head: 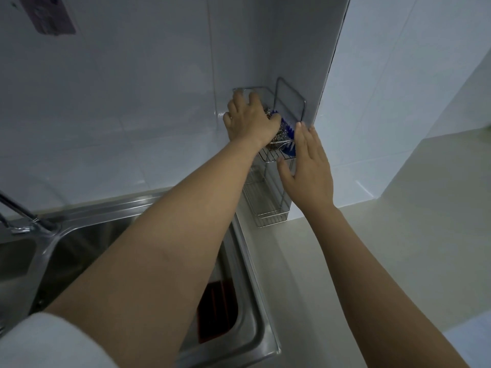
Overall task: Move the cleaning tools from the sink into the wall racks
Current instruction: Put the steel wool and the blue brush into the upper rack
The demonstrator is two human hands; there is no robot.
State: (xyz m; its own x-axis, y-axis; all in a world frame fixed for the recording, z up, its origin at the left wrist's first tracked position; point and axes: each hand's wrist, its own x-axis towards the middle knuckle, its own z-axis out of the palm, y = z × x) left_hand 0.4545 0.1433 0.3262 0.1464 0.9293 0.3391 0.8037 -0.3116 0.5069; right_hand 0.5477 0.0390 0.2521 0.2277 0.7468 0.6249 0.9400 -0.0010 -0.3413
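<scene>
A two-tier wire wall rack [291, 102] hangs in the tiled corner above the counter. My left hand [249, 120] reaches into its upper tier and is closed over a steel wool scrubber [277, 140] that rests on the shelf. A blue brush [288, 144] lies beside the scrubber in the same tier. My right hand [308, 166] is flat and open against the rack's front right side, fingers pointing up. The lower tier [268, 208] looks bare. In the steel sink [247, 309] a dark red object [218, 312] lies at the bottom, partly hidden by my left arm.
A metal faucet [24, 216] stands at the left of the sink. A pale counter [398, 261] stretches to the right of the sink, up to the white tiled walls. A wall corner [332, 75] juts out just right of the rack.
</scene>
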